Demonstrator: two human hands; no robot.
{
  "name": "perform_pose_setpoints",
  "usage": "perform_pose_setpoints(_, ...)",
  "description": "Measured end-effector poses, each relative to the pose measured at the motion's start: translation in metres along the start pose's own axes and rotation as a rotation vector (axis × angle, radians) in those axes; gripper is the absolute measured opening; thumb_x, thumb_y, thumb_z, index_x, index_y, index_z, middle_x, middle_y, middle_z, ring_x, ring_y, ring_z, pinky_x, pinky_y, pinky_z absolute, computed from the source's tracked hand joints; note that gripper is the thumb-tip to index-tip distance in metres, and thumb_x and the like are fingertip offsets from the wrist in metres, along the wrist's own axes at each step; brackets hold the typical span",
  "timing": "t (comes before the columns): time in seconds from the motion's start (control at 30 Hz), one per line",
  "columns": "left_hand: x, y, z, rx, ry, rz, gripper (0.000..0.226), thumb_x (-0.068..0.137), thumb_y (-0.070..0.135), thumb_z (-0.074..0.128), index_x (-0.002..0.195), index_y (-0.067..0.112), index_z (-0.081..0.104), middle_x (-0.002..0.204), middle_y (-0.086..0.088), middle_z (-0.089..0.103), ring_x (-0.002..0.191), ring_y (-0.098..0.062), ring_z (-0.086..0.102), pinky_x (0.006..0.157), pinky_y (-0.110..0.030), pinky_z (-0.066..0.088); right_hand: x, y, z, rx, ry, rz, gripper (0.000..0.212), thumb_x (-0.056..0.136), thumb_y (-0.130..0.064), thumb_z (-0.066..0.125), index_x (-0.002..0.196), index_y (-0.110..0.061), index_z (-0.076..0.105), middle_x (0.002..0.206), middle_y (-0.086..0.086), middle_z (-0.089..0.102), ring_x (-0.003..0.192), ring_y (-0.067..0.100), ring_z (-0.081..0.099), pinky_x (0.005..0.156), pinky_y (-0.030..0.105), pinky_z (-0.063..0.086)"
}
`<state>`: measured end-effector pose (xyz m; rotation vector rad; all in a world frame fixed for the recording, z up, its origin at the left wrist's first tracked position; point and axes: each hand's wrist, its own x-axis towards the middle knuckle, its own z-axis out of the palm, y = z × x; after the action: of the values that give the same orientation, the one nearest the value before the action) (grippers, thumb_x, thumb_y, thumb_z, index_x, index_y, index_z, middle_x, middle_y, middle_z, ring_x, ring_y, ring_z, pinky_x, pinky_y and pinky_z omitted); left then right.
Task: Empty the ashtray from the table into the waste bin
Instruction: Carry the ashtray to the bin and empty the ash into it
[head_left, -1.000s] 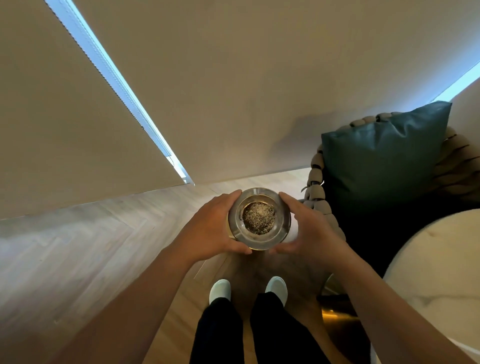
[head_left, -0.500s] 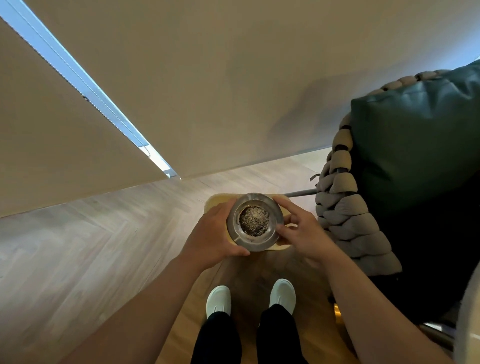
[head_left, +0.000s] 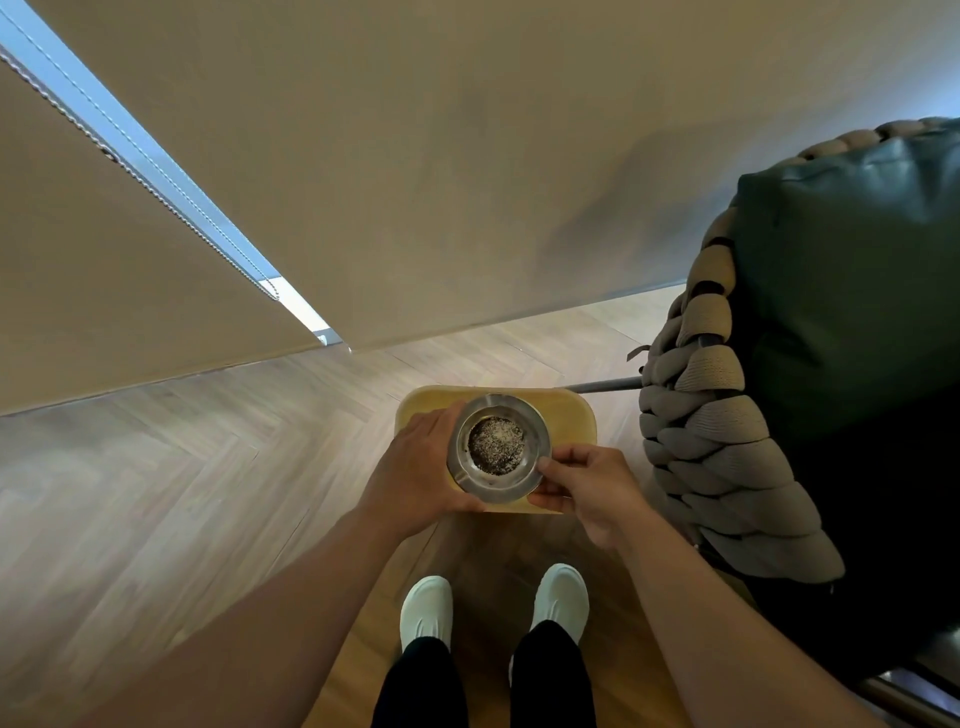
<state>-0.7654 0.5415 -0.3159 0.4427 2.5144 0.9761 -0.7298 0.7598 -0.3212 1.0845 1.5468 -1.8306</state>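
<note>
Ashtray (head_left: 498, 449), round metal with a dark speckled fill, was held level in both hands directly above the yellow bin (head_left: 571, 415) on the wood floor (head_left: 208, 467). Left hand (head_left: 421, 475) cupped its left rim, fingers wrapped under; right hand (head_left: 592, 488) pinched the near right rim between thumb and fingers. Both grips were closed on the ashtray. A woven chair (head_left: 711, 441) with a dark cushion (head_left: 852, 291) stood just right of the bin; white shoes (head_left: 426, 608) stood below.
</note>
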Motion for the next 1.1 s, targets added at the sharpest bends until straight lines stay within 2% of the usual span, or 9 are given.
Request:
perform_pose_setpoints(0.13, 0.003, -0.008, 0.006, 0.08, -0.022, -0.031, 0.11, 0.052, 0.063, 0.082, 0.143, 0.031, 0.028, 0.138, 0.008, 0.048, 0.125, -0.012, 0.041, 0.102, -0.034, 0.041, 0.008, 0.001, 0.001, -0.012, 0.011, 0.014, 0.006, 0.087, 0.001, 0.068, 0.093, 0.002, 0.068, 0.075, 0.013, 0.073, 0.063, 0.022, 0.072, 0.062, 0.036, 0.06)
perform_pose_setpoints(0.3, 0.007, -0.013, 0.004, 0.168, -0.081, -0.046, 0.119, 0.053, 0.067, 0.081, 0.147, 0.024, 0.022, 0.148, 0.004, 0.037, 0.135, -0.018, 0.033, 0.11, -0.04, 0.036, 0.014, 0.004, 0.002, -0.04, 0.042, 0.045, 0.004, 0.088, 0.002, 0.068, 0.092, 0.001, 0.069, 0.082, 0.017, 0.074, 0.065, 0.026, 0.074, 0.058, 0.035, 0.06)
perform_pose_setpoints(0.43, 0.009, -0.019, -0.01, 0.273, -0.069, 0.02, 0.123, 0.051, 0.068, 0.079, 0.149, 0.022, 0.02, 0.152, 0.001, 0.03, 0.138, -0.02, 0.027, 0.11, -0.043, 0.035, 0.02, 0.005, 0.0, -0.066, 0.069, 0.059, 0.005, 0.088, 0.002, 0.067, 0.092, 0.001, 0.068, 0.084, 0.018, 0.073, 0.064, 0.025, 0.074, 0.058, 0.036, 0.06)
perform_pose_setpoints(0.6, 0.01, -0.039, -0.024, 0.485, -0.151, 0.021, 0.142, 0.046, 0.083, 0.07, 0.154, 0.018, 0.003, 0.163, -0.005, 0.004, 0.149, -0.025, 0.006, 0.118, -0.04, 0.013, 0.023, 0.006, 0.001, -0.064, 0.078, 0.058, 0.004, 0.087, 0.002, 0.068, 0.091, 0.001, 0.068, 0.083, 0.018, 0.073, 0.062, 0.024, 0.074, 0.057, 0.036, 0.06)
perform_pose_setpoints(0.73, 0.013, -0.053, -0.026, 0.558, -0.207, -0.026, 0.154, 0.039, 0.087, 0.069, 0.152, 0.021, -0.012, 0.164, -0.005, -0.007, 0.15, -0.025, -0.001, 0.119, -0.041, 0.01, 0.028, 0.006, 0.001, -0.078, 0.095, 0.057, 0.003, 0.086, 0.002, 0.069, 0.088, 0.0, 0.068, 0.084, 0.018, 0.073, 0.064, 0.024, 0.074, 0.057, 0.036, 0.06)
perform_pose_setpoints(0.9, 0.013, -0.058, -0.022, 0.594, -0.23, -0.036, 0.158, 0.039, 0.08, 0.076, 0.149, 0.019, -0.018, 0.163, -0.007, -0.007, 0.15, -0.026, 0.003, 0.118, -0.043, 0.014, 0.031, 0.006, 0.0, -0.091, 0.132, 0.036, 0.006, 0.086, 0.001, 0.07, 0.086, -0.005, 0.068, 0.085, 0.016, 0.073, 0.065, 0.024, 0.074, 0.059, 0.037, 0.061)
perform_pose_setpoints(1.1, 0.016, -0.056, -0.021, 0.642, -0.23, -0.044, 0.156, 0.042, 0.077, 0.078, 0.15, 0.016, -0.016, 0.163, -0.007, -0.002, 0.149, -0.028, 0.007, 0.118, -0.044, 0.019, 0.031, 0.002, -0.001, -0.133, 0.168, -0.05, 0.012, 0.086, 0.001, 0.07, 0.082, -0.01, 0.068, 0.087, 0.016, 0.071, 0.074, 0.028, 0.073, 0.057, 0.035, 0.061)
